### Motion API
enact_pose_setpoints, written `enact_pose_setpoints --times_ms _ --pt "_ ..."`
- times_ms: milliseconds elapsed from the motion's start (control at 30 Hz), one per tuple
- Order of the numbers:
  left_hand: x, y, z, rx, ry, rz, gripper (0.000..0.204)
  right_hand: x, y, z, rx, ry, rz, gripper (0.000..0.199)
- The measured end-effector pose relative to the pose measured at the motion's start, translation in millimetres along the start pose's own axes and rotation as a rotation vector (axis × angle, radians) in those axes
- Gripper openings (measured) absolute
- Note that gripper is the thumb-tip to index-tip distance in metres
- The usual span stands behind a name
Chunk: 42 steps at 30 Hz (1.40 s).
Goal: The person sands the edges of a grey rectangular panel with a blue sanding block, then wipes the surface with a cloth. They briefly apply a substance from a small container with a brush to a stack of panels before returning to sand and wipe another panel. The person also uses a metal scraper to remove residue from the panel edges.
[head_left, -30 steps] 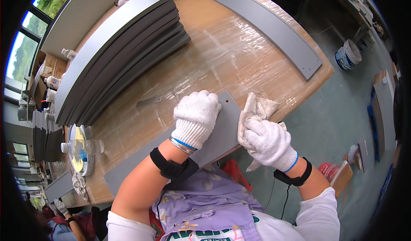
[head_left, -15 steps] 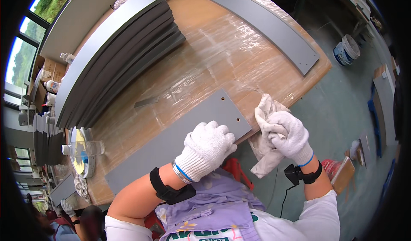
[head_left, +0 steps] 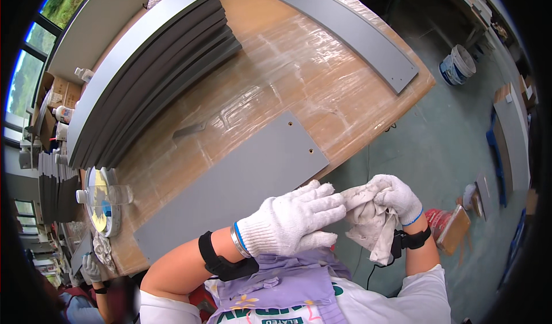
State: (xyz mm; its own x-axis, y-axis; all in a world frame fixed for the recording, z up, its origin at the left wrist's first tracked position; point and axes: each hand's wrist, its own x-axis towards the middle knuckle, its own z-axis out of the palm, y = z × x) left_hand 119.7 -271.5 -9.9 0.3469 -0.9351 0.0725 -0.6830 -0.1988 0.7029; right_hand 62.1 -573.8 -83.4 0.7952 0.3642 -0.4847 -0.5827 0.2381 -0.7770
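Note:
A crumpled off-white rag [head_left: 371, 226] hangs from my right hand [head_left: 398, 198], whose gloved fingers are closed around it. My left hand [head_left: 296, 218], also in a white knit glove, is stretched out beside the rag, its fingertips reaching the rag's left edge. Its fingers are extended and seem to hold nothing. Just beyond that hand lies a flat grey panel [head_left: 241, 177] along the table's near edge, with two brass-coloured holes at its right end. Part of the panel's near side is hidden by my left hand and forearm.
On the film-covered table [head_left: 253, 94] stands a tall stack of curved grey panels [head_left: 155, 65] at the left. Another curved panel [head_left: 345, 30] lies at the far right. A putty knife [head_left: 190, 130], a clear bottle [head_left: 119, 194] and a round tub [head_left: 115, 223] are nearer. A bucket [head_left: 457, 65] stands on the floor.
My right hand has drawn the rag down toward me, away from the panel's corner. My left hand has moved right off the panel, and its curled fingers have straightened.

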Motion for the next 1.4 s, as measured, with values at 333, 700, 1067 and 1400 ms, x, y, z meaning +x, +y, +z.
enact_pose_setpoints --times_ms 333,700,1067,1400 --pt "-16 -54 -6 0.611 0.258 -0.556 0.078 3 6 13 -0.026 -0.064 0.045 0.023" --pt "-7 -46 7 0.542 0.235 -0.372 0.082 -4 0 27 -0.129 -0.077 0.095 0.024" --pt "-180 9 49 0.673 0.458 -0.705 0.074 8 23 59 -0.027 -0.144 0.086 0.023" --pt "-268 25 68 0.767 0.52 -0.91 0.085 21 8 135 -0.312 -0.288 0.092 0.023"
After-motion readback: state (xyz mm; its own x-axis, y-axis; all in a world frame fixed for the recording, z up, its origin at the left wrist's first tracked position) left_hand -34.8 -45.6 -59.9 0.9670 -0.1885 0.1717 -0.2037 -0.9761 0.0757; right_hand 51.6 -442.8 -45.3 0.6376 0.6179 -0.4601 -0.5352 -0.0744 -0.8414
